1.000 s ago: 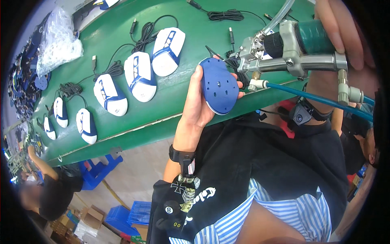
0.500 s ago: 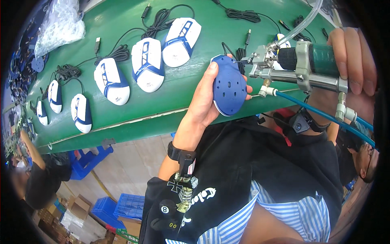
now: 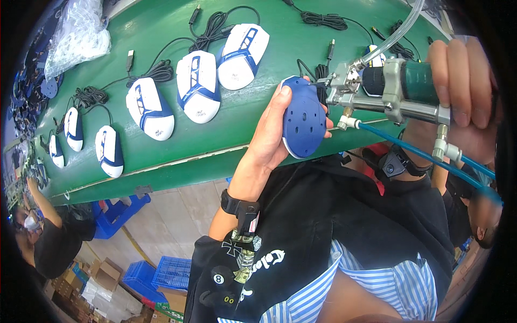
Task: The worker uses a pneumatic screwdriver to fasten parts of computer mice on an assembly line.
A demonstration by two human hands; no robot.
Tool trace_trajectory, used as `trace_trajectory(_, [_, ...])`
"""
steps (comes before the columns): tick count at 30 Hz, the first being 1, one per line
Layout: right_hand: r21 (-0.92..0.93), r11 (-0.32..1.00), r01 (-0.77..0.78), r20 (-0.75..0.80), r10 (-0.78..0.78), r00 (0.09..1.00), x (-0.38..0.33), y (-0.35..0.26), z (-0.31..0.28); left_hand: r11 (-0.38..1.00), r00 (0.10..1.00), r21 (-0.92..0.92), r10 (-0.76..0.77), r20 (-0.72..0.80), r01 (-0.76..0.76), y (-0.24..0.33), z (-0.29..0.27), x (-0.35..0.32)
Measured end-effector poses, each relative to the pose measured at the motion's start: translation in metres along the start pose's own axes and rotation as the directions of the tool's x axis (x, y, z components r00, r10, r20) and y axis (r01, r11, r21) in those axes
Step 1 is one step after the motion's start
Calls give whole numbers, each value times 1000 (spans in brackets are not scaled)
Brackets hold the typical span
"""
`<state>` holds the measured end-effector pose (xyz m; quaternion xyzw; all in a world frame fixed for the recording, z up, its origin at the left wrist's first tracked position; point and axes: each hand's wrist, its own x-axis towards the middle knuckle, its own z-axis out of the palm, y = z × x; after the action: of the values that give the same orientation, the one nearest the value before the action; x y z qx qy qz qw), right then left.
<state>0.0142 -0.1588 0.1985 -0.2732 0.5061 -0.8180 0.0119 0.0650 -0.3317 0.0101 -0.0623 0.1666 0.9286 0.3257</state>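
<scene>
Bottom side up, a computer mouse (image 3: 304, 125) with a dark blue base full of small holes lies in my left hand (image 3: 271, 129). The thumb presses its left edge, and fingertips show at the right side. My right hand (image 3: 466, 81) wraps round the green grip of a power screwdriver (image 3: 396, 90) with a metal head, held sideways. Its nose points left at the upper right edge of the mouse; whether it touches is hard to tell. The mouse's black cable loops away behind it.
White-and-blue mice (image 3: 149, 109) with coiled black cables lie along the green work surface (image 3: 145, 43). A clear hose (image 3: 401, 35) and blue hoses (image 3: 409, 144) run from the screwdriver. Clear plastic bags (image 3: 81, 43) lie far left. A blue stool (image 3: 116, 218) and another person (image 3: 59, 239) are left.
The screwdriver has shifted a little left, its head nearer the mouse. The mouse in my left hand has dropped slightly. Mice on the work surface appear slightly farther right and lower.
</scene>
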Motion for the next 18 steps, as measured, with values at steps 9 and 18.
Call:
trace_trajectory(9, [-141,990,3,66,7,998,-4,-19,9,999,999,-24,-44,-8,44,1,3,-5])
trace_trajectory(18, [-133,986,105,129,-88,988,4,-26,11,999,999,42,-12,-47,14,7,12,-6])
